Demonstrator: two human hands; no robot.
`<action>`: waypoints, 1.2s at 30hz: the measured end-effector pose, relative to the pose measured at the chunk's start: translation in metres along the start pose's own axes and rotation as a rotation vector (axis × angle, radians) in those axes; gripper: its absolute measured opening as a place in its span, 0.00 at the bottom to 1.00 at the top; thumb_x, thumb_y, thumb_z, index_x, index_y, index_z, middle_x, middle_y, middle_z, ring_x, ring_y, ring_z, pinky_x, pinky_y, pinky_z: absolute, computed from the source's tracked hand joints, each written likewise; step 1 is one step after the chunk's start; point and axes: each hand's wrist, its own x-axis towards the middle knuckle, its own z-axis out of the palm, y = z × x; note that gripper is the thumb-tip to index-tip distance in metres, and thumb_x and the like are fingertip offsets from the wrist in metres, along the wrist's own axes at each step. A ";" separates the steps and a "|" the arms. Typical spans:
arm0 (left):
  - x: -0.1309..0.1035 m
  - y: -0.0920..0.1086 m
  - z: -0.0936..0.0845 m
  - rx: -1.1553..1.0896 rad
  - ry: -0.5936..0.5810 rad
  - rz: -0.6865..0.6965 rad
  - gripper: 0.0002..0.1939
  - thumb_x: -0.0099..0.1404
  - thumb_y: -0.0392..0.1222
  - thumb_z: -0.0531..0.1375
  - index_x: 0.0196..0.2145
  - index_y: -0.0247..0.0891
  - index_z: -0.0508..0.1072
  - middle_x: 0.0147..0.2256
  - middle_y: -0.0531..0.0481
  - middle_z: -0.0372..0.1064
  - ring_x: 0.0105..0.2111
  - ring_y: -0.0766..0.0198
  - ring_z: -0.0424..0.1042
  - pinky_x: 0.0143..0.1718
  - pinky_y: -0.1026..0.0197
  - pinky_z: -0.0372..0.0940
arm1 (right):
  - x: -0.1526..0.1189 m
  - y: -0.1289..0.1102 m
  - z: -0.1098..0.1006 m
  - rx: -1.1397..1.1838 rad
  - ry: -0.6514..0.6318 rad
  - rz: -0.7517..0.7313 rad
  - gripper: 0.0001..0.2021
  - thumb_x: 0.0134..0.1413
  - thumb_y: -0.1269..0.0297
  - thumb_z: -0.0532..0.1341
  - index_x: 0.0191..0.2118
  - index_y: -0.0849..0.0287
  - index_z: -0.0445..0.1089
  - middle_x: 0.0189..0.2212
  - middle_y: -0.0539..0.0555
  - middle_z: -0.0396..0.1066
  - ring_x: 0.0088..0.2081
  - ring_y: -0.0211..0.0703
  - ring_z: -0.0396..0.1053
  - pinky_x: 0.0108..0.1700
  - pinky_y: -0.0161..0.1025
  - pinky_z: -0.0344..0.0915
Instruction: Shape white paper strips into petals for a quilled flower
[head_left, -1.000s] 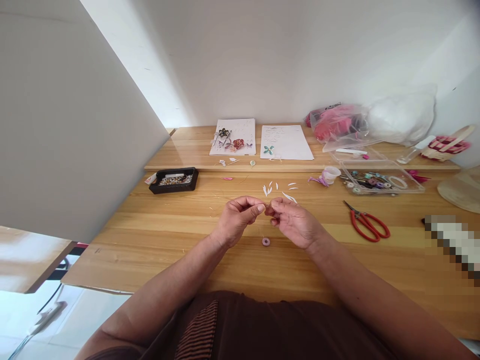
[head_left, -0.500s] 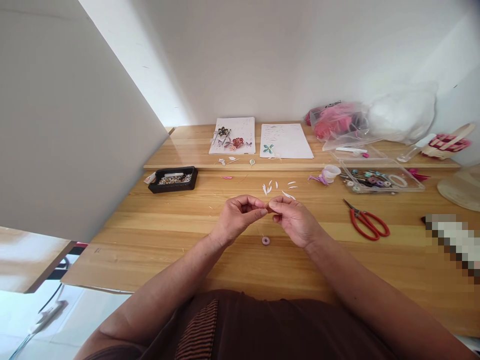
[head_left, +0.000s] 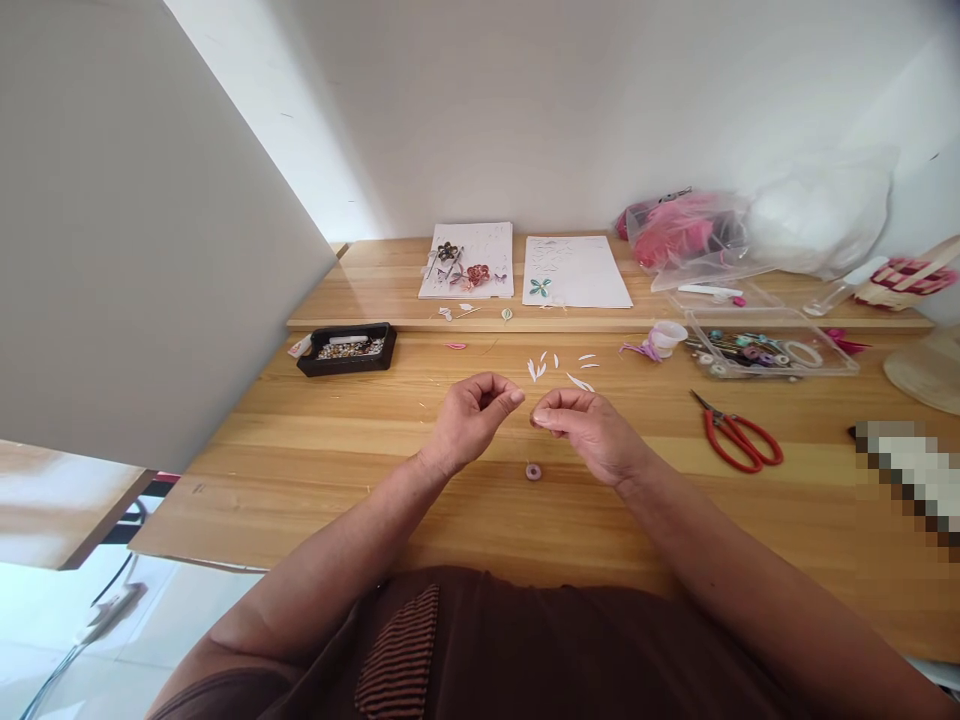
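Over the middle of the wooden table, my left hand is closed in a pinch; what its fingertips hold, if anything, is too small to make out. Just to its right, a small gap away, my right hand pinches a tiny brownish thing, too small to name. Below the hands lies a small purple thread spool. Several thin white petal-shaped pieces are scattered just beyond my fingertips. Red-handled scissors rest to the right of my right hand.
A black tray of beads stands at left. On the raised shelf are two paper stacks with wire flowers. A clear plastic box of spools, a white cup with purple ribbon, and plastic bags are at right.
My hands, touching at the fingertips before, are now slightly apart. The left hand has drawn back to the left; the view has shifted a little.
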 end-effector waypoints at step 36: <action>0.000 0.009 -0.037 0.257 -0.041 -0.036 0.08 0.57 0.43 0.66 0.34 0.36 0.77 0.32 0.47 0.74 0.30 0.65 0.70 0.27 0.66 0.64 | -0.008 -0.009 -0.007 0.366 -0.174 0.117 0.08 0.47 0.61 0.73 0.31 0.54 0.75 0.45 0.53 0.80 0.51 0.49 0.76 0.51 0.45 0.70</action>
